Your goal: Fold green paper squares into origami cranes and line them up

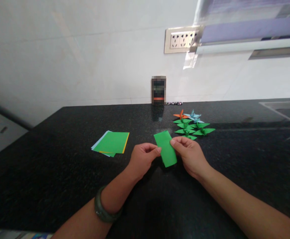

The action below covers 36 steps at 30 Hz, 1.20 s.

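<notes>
Countertop (60,172), black and speckled, stretches before me under the person's left hand (143,160) and right hand (191,155), with a cluster of folded paper birds (199,125) just beyond the right hand and a stack of square sheets (112,142) out past the left. Between the two hands, about equally near to each, is a narrow green paper rectangle (166,149), its long axis running away from the person and its far end leaning left. Thumbs and fingers pinch it by opposite long edges, the right grip slightly farther up than the left.
</notes>
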Each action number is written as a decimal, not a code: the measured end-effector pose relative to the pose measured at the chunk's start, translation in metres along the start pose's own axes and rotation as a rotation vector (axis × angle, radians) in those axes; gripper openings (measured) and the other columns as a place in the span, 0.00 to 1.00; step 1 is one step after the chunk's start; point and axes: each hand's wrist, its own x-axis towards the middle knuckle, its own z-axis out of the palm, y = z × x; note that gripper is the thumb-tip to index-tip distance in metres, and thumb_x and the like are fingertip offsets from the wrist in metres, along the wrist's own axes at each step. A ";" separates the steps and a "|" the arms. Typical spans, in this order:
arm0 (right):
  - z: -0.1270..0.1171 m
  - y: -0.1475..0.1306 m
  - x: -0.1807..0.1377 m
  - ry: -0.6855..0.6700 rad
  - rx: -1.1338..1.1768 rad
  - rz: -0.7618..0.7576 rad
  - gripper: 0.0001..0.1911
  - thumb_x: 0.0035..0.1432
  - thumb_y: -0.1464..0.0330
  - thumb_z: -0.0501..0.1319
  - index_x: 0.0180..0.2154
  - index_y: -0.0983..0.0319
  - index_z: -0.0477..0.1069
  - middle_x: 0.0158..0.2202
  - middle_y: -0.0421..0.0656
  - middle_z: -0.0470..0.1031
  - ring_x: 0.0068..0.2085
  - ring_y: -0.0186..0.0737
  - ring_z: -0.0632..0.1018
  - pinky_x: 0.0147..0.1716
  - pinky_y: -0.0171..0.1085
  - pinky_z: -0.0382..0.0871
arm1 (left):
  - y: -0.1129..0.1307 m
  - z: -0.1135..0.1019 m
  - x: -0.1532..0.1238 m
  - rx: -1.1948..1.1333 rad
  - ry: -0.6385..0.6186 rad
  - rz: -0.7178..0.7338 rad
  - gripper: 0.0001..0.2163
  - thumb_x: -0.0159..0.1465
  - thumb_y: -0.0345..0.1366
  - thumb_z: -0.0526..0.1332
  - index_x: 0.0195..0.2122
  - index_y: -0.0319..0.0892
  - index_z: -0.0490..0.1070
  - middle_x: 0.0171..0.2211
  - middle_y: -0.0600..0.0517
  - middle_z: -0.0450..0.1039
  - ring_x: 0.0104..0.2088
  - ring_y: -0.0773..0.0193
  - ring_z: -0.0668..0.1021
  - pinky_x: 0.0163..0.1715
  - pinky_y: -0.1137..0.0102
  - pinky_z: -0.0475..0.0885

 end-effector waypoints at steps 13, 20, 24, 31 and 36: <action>-0.010 -0.010 -0.009 -0.264 -0.974 -0.838 0.07 0.57 0.74 0.53 0.30 0.62 0.68 0.30 0.45 0.72 0.35 0.39 0.70 0.36 0.38 0.64 | 0.003 -0.008 0.000 0.569 -0.003 0.660 0.09 0.52 0.39 0.65 0.33 0.43 0.73 0.36 0.48 0.73 0.42 0.59 0.72 0.45 0.62 0.65; -0.007 -0.009 -0.013 -0.310 -1.023 -0.855 0.06 0.57 0.74 0.53 0.31 0.63 0.67 0.31 0.45 0.72 0.35 0.39 0.70 0.35 0.38 0.64 | 0.005 -0.007 0.001 0.660 -0.047 0.747 0.06 0.59 0.35 0.59 0.25 0.41 0.70 0.25 0.51 0.72 0.33 0.63 0.71 0.38 0.66 0.65; -0.008 -0.010 -0.013 -0.314 -1.006 -0.855 0.06 0.57 0.74 0.53 0.31 0.62 0.67 0.30 0.45 0.72 0.35 0.39 0.70 0.35 0.38 0.64 | 0.005 -0.010 0.000 0.671 -0.014 0.734 0.07 0.60 0.34 0.57 0.25 0.41 0.68 0.26 0.51 0.71 0.33 0.63 0.71 0.38 0.67 0.65; -0.011 -0.012 -0.011 -0.253 -1.005 -0.816 0.07 0.57 0.74 0.52 0.29 0.62 0.66 0.30 0.45 0.71 0.34 0.39 0.70 0.36 0.38 0.64 | 0.006 -0.015 0.003 0.566 0.201 0.574 0.08 0.60 0.38 0.56 0.35 0.40 0.69 0.35 0.48 0.72 0.39 0.61 0.72 0.42 0.66 0.66; -0.007 -0.011 -0.013 -0.278 -0.993 -0.822 0.07 0.58 0.73 0.52 0.30 0.62 0.67 0.30 0.44 0.71 0.34 0.39 0.70 0.35 0.38 0.64 | 0.006 -0.010 0.000 0.588 -0.004 0.611 0.07 0.58 0.37 0.59 0.26 0.42 0.72 0.25 0.51 0.72 0.32 0.63 0.72 0.36 0.68 0.67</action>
